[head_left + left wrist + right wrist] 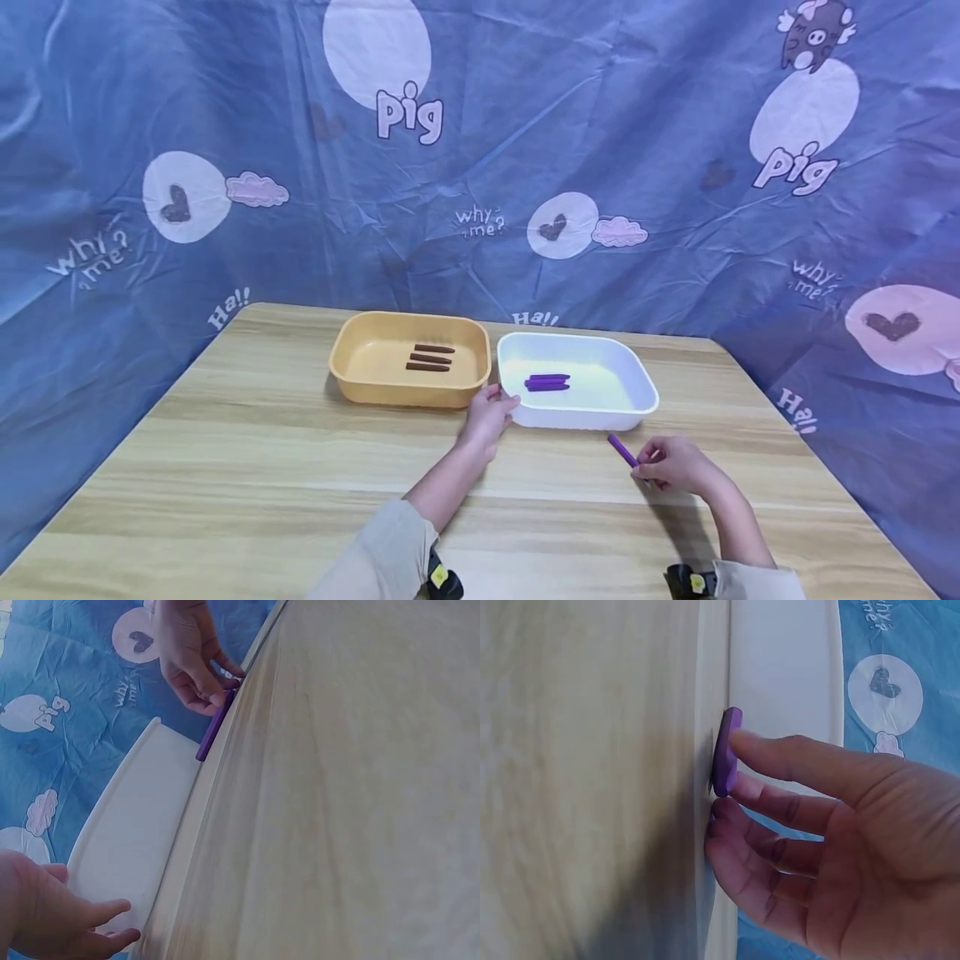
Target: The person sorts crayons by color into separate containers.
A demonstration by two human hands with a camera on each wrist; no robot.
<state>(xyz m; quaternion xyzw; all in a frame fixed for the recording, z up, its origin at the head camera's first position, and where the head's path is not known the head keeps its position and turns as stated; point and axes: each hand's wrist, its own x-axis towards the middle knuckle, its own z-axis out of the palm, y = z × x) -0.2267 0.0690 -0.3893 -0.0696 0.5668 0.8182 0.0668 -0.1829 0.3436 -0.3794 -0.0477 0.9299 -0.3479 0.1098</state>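
In the head view my right hand [675, 463] pinches a purple crayon [622, 450] near one end, low over the table in front of the white bin [585, 421]. The right wrist view shows the thumb and a fingertip on this crayon [726, 754], the other fingers bent below. My left hand [486, 421] rests against the white bin's near left corner. Its fingers [112, 909] lie loosely extended by the bin's wall [142, 817]. Several purple crayons [547, 383] lie together inside the white bin.
A yellow-orange bin [408, 397] stands left of the white one, with three brown crayons [429, 358] inside. Both stand toward the back of the wooden table [300, 500]. Behind the table hangs a blue printed cloth [480, 167].
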